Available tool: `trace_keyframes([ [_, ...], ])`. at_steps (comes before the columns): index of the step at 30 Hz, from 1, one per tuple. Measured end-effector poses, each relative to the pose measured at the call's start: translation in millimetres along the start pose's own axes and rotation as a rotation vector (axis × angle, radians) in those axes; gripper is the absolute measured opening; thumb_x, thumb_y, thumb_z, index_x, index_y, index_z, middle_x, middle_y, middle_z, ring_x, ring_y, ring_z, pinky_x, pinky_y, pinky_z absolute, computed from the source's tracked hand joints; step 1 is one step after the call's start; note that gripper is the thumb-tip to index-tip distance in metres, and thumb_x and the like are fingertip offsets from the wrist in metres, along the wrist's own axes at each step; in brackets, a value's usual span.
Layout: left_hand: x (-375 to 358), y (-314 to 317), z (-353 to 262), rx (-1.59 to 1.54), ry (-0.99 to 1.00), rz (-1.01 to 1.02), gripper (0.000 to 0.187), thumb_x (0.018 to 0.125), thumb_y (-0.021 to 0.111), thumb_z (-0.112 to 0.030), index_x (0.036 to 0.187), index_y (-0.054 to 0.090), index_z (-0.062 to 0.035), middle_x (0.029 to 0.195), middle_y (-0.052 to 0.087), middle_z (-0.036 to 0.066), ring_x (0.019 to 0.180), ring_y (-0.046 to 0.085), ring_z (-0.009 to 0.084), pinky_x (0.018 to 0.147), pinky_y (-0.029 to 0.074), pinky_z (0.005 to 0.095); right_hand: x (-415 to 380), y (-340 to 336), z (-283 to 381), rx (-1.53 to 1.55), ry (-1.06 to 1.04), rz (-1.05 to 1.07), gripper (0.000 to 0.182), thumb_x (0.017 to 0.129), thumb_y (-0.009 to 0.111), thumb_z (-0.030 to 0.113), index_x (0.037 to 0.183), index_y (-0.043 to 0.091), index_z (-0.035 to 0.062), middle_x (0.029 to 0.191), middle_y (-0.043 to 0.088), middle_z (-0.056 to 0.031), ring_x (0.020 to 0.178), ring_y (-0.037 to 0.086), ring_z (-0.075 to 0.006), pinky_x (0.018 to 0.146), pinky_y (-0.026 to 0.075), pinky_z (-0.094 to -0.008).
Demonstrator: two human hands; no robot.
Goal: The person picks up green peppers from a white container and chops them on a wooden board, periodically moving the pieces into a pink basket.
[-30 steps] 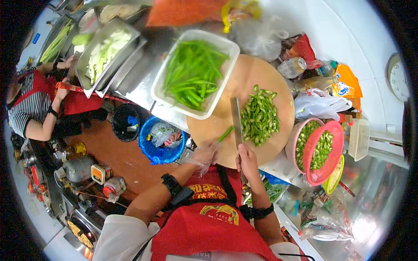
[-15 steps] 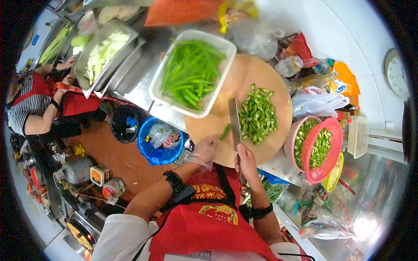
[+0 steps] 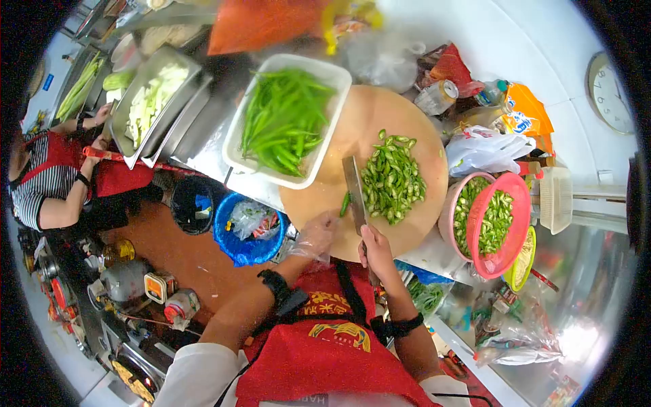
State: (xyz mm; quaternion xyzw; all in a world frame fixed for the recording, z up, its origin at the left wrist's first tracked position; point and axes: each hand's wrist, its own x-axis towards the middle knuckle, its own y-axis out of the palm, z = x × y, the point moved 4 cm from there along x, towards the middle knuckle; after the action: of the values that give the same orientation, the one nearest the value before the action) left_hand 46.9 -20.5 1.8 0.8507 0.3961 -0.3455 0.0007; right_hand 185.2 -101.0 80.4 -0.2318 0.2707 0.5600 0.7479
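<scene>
My right hand [image 3: 376, 249] is wrapped round the handle of a cleaver [image 3: 354, 191], whose blade stands on the round wooden chopping board [image 3: 420, 136]. My left hand [image 3: 317, 234], in a clear plastic glove, is curled at the board's near left edge. At its fingertips a green chili pepper [image 3: 344, 204] pokes out just left of the blade; the fingers partly hide it. Right of the blade lies a heap of sliced green chilies [image 3: 395, 178]. A white tub [image 3: 229, 146] of whole green chilies [image 3: 285, 122] overlaps the board's left side.
To the right, a pink basin [image 3: 446, 224] and a tilted pink basket [image 3: 502, 264] hold sliced chilies. A can [image 3: 436, 97] and plastic bags [image 3: 485, 150] crowd the back. A blue-lined bin [image 3: 234, 251] stands on the floor. A co-worker [image 3: 57, 176] is at far left.
The whole view has shifted slightly, moving the board a little left in the picture. The cleaver remains in my right hand beside the chili, and less of the chili shows.
</scene>
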Motion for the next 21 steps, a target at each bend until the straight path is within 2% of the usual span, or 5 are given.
trace_keyframes([
  [9, 5, 3, 11, -0.152, -0.016, -0.087, 0.026, 0.088, 0.054, -0.028, 0.101, 0.063, -0.0078, 0.089, 0.063, 0.019, 0.080, 0.062, 0.0324, 0.073, 0.048, 0.0397, -2, 2, -3, -0.048, 0.023, 0.011, 0.037, 0.097, 0.042, 0.037, 0.107, 0.053, 0.0030, 0.054, 0.048, -0.0029, 0.038, 0.042, -0.0102, 0.036, 0.034, -0.0238],
  [11, 6, 3, 12, -0.189, 0.141, -0.066, 0.028, 0.090, 0.053, -0.018, 0.113, 0.060, -0.0038, 0.079, 0.059, 0.004, 0.064, 0.050, 0.0115, 0.056, 0.042, 0.0276, -13, 6, 12, -0.004, 0.029, -0.029, 0.038, 0.096, 0.042, 0.038, 0.107, 0.053, 0.0031, 0.054, 0.047, -0.0027, 0.037, 0.042, -0.0101, 0.036, 0.034, -0.0237],
  [15, -3, 1, -4, -0.178, 0.010, -0.052, 0.030, 0.091, 0.053, -0.022, 0.115, 0.059, -0.0040, 0.080, 0.059, 0.003, 0.064, 0.050, 0.0111, 0.057, 0.042, 0.0268, -13, 4, 6, 0.019, -0.056, -0.030, 0.038, 0.096, 0.042, 0.038, 0.106, 0.053, 0.0028, 0.052, 0.046, -0.0023, 0.037, 0.041, -0.0099, 0.036, 0.034, -0.0237],
  [17, 2, 2, 3, -0.171, 0.051, -0.084, 0.034, 0.089, 0.053, -0.031, 0.113, 0.061, -0.0084, 0.093, 0.065, 0.015, 0.082, 0.064, 0.0252, 0.074, 0.049, 0.0336, -4, 4, 3, -0.055, -0.004, 0.012, 0.039, 0.096, 0.042, 0.039, 0.104, 0.053, 0.0024, 0.050, 0.045, -0.0020, 0.036, 0.040, -0.0097, 0.036, 0.034, -0.0235],
  [21, 5, 4, 11, -0.157, 0.059, -0.072, 0.033, 0.089, 0.052, -0.030, 0.113, 0.061, -0.0091, 0.090, 0.065, 0.015, 0.079, 0.063, 0.0231, 0.073, 0.049, 0.0332, -14, 6, 6, -0.061, 0.013, -0.036, 0.040, 0.096, 0.042, 0.040, 0.102, 0.053, 0.0018, 0.050, 0.045, -0.0019, 0.036, 0.040, -0.0098, 0.036, 0.033, -0.0236],
])
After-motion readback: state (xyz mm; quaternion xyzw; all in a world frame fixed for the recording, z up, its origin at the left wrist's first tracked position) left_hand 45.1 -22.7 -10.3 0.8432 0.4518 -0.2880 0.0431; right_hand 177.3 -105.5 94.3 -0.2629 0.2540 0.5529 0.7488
